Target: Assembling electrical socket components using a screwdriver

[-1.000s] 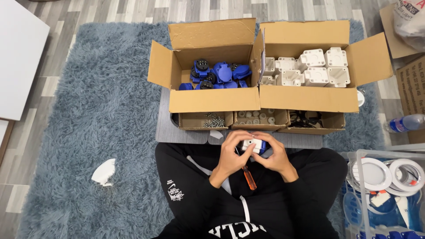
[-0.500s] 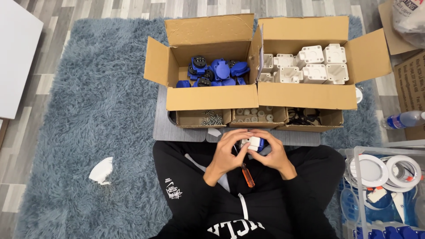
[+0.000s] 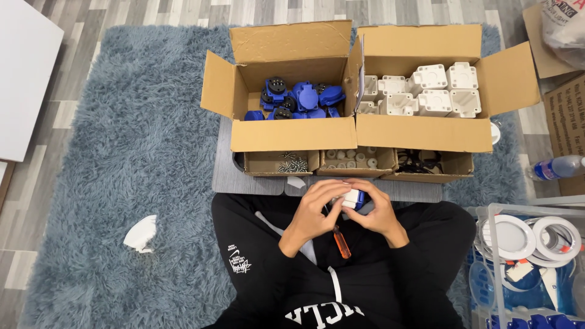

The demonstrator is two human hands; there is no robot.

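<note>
1. Little change from half a second back: my hands stayed together over my lap, the white and blue part [image 3: 352, 198] still between them; the view has barely shifted.
2. The part sits between both hands, above my crossed legs, just in front of the grey board [image 3: 250, 176] that carries the small trays.
3. My left hand [image 3: 314, 213] is curled closed around the part's left side, fingers over its top. An orange-handled screwdriver [image 3: 341, 242] hangs below this hand; which hand grips it I cannot tell.
4. My right hand [image 3: 379, 213] is curled closed on the right side, fingertips touching the part.
5. Behind: box of blue parts [image 3: 298, 100], box of white housings [image 3: 426, 91], tray of screws [image 3: 291, 163].
</note>
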